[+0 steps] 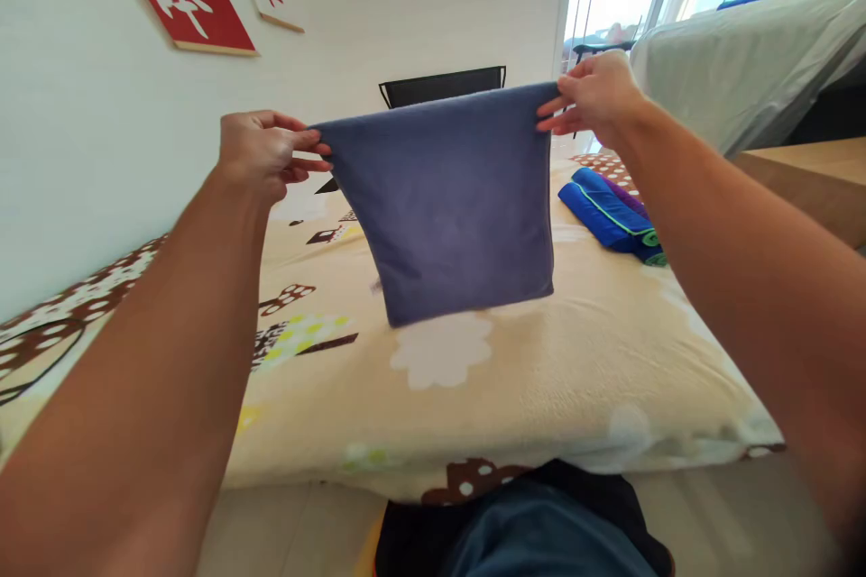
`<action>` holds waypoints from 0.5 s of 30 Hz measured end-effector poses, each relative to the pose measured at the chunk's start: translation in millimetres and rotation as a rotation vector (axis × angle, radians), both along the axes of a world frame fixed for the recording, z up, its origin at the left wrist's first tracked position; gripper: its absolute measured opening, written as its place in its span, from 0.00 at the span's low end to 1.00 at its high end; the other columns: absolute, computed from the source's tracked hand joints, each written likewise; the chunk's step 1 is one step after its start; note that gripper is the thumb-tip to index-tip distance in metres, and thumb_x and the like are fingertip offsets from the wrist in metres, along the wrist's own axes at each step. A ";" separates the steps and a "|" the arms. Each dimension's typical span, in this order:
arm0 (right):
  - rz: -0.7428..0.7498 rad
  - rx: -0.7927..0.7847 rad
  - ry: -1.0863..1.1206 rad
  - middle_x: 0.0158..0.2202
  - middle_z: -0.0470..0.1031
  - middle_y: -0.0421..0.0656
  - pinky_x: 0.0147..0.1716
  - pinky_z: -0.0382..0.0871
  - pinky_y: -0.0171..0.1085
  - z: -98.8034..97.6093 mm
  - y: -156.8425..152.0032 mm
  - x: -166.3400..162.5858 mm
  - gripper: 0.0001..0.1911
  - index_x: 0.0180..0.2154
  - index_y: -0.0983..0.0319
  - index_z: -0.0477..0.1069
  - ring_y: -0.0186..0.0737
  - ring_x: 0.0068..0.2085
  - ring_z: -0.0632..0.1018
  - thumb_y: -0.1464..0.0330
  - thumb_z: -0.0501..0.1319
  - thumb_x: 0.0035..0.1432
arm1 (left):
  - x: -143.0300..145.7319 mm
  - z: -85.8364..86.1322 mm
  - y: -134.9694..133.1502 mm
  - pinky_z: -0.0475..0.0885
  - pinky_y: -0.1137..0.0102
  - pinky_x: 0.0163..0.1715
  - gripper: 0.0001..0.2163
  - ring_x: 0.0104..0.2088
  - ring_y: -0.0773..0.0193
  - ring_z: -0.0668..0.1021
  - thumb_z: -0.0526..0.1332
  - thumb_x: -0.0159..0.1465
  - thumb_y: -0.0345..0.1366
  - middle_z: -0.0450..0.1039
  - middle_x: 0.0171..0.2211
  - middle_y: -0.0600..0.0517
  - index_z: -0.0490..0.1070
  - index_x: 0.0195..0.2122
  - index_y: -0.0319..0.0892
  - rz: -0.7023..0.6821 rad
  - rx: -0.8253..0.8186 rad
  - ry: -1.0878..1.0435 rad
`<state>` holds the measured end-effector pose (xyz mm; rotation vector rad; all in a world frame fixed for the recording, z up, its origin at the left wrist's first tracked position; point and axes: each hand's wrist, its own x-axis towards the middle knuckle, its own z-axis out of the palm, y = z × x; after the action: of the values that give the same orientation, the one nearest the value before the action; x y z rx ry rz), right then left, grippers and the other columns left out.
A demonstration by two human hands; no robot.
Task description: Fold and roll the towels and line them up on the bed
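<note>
White-walled room [406,0], patterned bed [575,361] beneath: a blue-grey cloth [460,198] hangs spread between 2 hands.

The left hand [261,149] pinches the cloth's upper left corner and the right hand [599,95] its upper right, thumb and fingers closed on the fabric at both; neither is nearer. The cloth's longest edge runs along the top, from hand to hand, a little higher at the right; the lower edge hangs free of both hands, and whether it touches the bed I cannot tell. Right of the cloth lie blue rolls [602,212]; behind it stands a black chair back [446,90]; bed cover spreads on its near side.
</note>
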<state>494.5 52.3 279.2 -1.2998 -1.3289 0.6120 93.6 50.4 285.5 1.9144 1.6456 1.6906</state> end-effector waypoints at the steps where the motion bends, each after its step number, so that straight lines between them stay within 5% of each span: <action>1: -0.016 0.056 0.020 0.30 0.80 0.37 0.40 0.74 0.36 1.8 4.9 0.4 0.06 0.39 0.62 0.55 0.24 0.28 0.78 0.71 0.53 0.72 | 6.5 1.7 3.2 0.72 0.51 0.40 0.17 0.40 0.47 0.83 0.63 0.64 0.37 0.77 0.37 0.41 0.62 0.40 0.25 -0.009 -0.032 -0.042; 4: -0.054 0.245 0.061 0.26 0.77 0.31 0.35 0.72 0.30 3.4 11.3 6.9 0.03 0.42 0.60 0.58 0.24 0.29 0.77 0.72 0.53 0.72 | 20.3 2.4 4.9 0.73 0.61 0.39 0.17 0.37 0.57 0.83 0.64 0.62 0.32 0.78 0.38 0.47 0.64 0.48 0.27 -0.022 0.031 -0.144; 7: -0.023 0.385 0.073 0.29 0.79 0.34 0.31 0.69 0.30 -14.6 -5.9 21.8 0.04 0.40 0.59 0.62 0.27 0.30 0.79 0.72 0.56 0.70 | 18.0 -17.8 -14.9 0.71 0.73 0.32 0.17 0.30 0.68 0.81 0.64 0.61 0.35 0.79 0.36 0.51 0.68 0.48 0.31 -0.058 0.214 -0.124; 11: 0.173 0.360 -0.054 0.30 0.80 0.40 0.30 0.69 0.33 -85.2 -65.5 56.1 0.06 0.38 0.60 0.67 0.31 0.27 0.78 0.65 0.62 0.66 | -8.9 -87.8 -83.0 0.68 0.74 0.26 0.12 0.25 0.69 0.76 0.72 0.54 0.37 0.76 0.26 0.55 0.76 0.37 0.38 -0.122 0.089 0.036; 15: 0.490 -0.051 -0.306 0.25 0.76 0.40 0.27 0.68 0.35 -181.1 -135.7 83.5 0.13 0.39 0.60 0.69 0.35 0.24 0.75 0.56 0.59 0.66 | -32.7 -179.8 -160.5 0.72 0.69 0.32 0.06 0.30 0.62 0.78 0.68 0.59 0.42 0.79 0.29 0.54 0.78 0.32 0.47 -0.311 -0.333 0.355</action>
<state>578.0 -83.4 98.1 -1.1403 -1.9227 0.8062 60.9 -110.0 105.7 2.2347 1.5060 0.9390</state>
